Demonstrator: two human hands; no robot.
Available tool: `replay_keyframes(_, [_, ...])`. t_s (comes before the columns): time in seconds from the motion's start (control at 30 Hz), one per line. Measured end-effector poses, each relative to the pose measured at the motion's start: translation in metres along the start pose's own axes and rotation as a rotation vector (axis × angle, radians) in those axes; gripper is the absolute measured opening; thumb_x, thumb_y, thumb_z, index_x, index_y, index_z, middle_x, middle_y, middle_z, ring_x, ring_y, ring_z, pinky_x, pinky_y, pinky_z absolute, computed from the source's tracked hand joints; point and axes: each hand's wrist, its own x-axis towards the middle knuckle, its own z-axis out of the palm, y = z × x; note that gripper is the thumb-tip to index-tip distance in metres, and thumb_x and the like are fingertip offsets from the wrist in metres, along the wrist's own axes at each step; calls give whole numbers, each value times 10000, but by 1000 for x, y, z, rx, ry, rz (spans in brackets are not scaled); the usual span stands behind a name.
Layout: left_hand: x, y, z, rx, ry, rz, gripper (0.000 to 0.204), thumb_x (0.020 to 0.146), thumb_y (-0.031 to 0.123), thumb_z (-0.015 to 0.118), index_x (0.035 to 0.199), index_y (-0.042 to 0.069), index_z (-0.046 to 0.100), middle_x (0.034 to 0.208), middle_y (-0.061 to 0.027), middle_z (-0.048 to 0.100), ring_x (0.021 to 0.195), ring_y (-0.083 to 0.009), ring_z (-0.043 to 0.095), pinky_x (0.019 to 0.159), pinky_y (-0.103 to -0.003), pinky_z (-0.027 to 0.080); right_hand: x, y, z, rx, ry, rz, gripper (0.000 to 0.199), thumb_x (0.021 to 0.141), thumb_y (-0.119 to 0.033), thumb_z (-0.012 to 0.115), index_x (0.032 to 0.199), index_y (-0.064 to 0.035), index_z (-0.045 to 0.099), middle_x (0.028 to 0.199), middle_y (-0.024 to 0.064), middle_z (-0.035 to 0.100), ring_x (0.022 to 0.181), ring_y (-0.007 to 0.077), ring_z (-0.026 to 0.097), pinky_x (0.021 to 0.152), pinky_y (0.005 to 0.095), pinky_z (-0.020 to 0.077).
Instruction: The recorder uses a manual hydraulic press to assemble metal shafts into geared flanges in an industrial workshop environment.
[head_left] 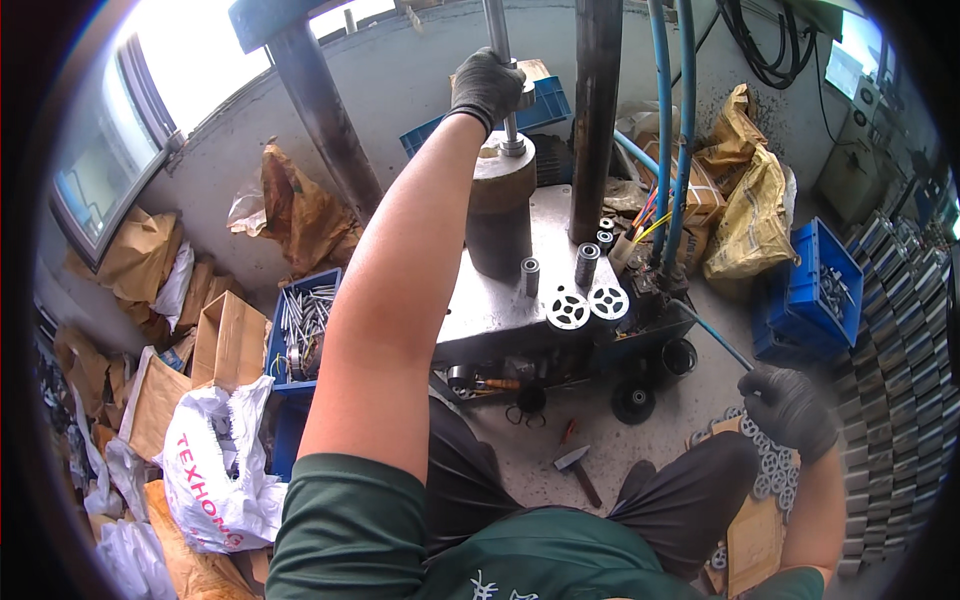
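While left grip [487, 86] clasps metal rod [497, 28], right grip [790, 408] holds lever [720, 341].

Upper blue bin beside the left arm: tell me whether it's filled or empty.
Not empty: the bin holds a jumble of thin metal rods; their depth cannot be seen.
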Motion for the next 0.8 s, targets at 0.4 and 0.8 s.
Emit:
replay_keyframes(0.4, [0,-1,3,-26,34,25,331,866,240,709,1097,4,728,974,-209,778,987,-342,764,950,-415,587,-7,-1,6,-99,-4,12,253,829,-173,694,1026,-39,780,935,206,749,892,386,730,844,468,585])
replay_keyframes(0.8, [3,-6,8,-31,30,12,312,868,277,745,1086,55,743,996,-171,780,978,-326,759,919,-415,590,-8,5,3,-295,-255,-164,238,859,-164,679,1042,-49,778,938,208,750,879,390,726,836,475,581])
